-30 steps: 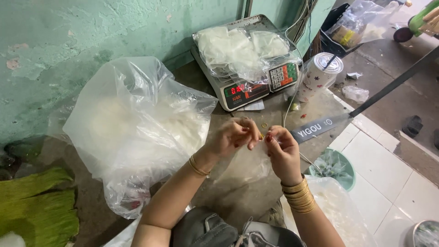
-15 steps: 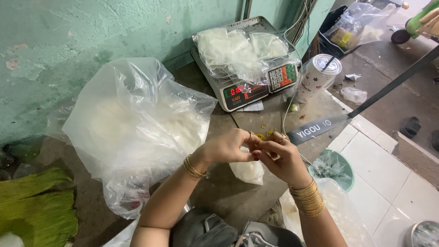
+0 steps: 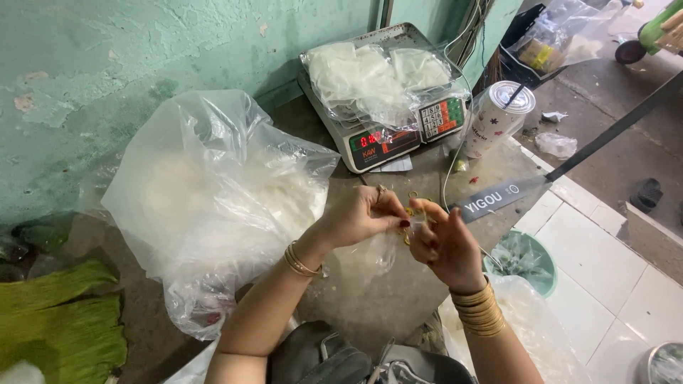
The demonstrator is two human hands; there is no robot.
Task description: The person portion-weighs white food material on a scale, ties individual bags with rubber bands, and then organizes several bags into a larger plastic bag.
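Note:
My left hand (image 3: pixel 363 213) and my right hand (image 3: pixel 445 242) meet over a grey stone counter (image 3: pixel 384 299). Between their fingertips they pinch the twisted neck of a small clear plastic bag (image 3: pixel 376 254) with white contents, which hangs below them. A yellow rubber band (image 3: pixel 410 212) is looped around my fingers at the bag's neck. Gold bangles sit on both wrists. A large open clear plastic bag (image 3: pixel 213 199) full of white noodle-like food lies just left of my hands.
A digital scale (image 3: pixel 377 139) at the back carries several filled clear bags (image 3: pixel 377 75). A lidded drink cup (image 3: pixel 498 117) stands to its right. A green bucket (image 3: pixel 523 259) and white floor tiles lie to the right, green cloth (image 3: pixel 57 327) at lower left.
My hands came together at the bag's neck and shifted slightly lower and right. The small bag, spread out a second ago, now hangs bunched under my fingers.

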